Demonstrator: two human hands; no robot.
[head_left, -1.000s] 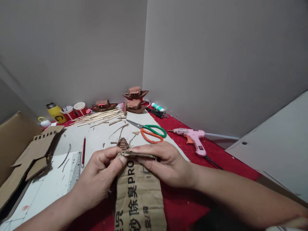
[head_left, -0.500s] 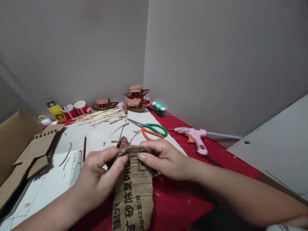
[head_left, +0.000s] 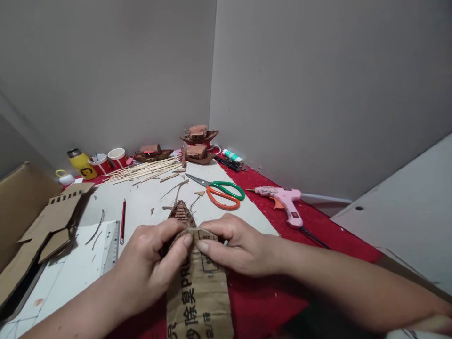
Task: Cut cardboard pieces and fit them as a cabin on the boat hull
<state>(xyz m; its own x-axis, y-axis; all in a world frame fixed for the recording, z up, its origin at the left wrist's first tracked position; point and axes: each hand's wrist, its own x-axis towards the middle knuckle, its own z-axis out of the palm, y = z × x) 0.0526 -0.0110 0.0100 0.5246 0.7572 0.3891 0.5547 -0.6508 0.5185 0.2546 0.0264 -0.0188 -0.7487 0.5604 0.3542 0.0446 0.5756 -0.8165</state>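
Note:
A strip of brown cardboard [head_left: 199, 301] with black printing hangs toward me, its far edge bent. My left hand [head_left: 158, 263] pinches that edge between thumb and fingers. On the other side, my right hand [head_left: 236, 245] grips the same edge, the thumbs close together on the printed face. Just beyond the cardboard, the ridged brown tip of a model boat [head_left: 181, 213] shows; the rest of it is hidden behind the strip and hands. Scissors [head_left: 222, 194] with green and orange handles lie beyond my right hand.
A pink glue gun [head_left: 282, 200] lies on the red cloth at right. Brown model boats [head_left: 199, 134], thin wooden sticks [head_left: 144, 168], paper cups [head_left: 117, 157] and a yellow bottle [head_left: 83, 164] are at the back. Left are a pencil [head_left: 123, 221], a ruler [head_left: 112, 245] and cut cardboard [head_left: 52, 216].
Both hands have moved slightly nearer to me with the cardboard's far edge, which has come down. More of the boat's ridged tip and the scissors' orange handle now shows.

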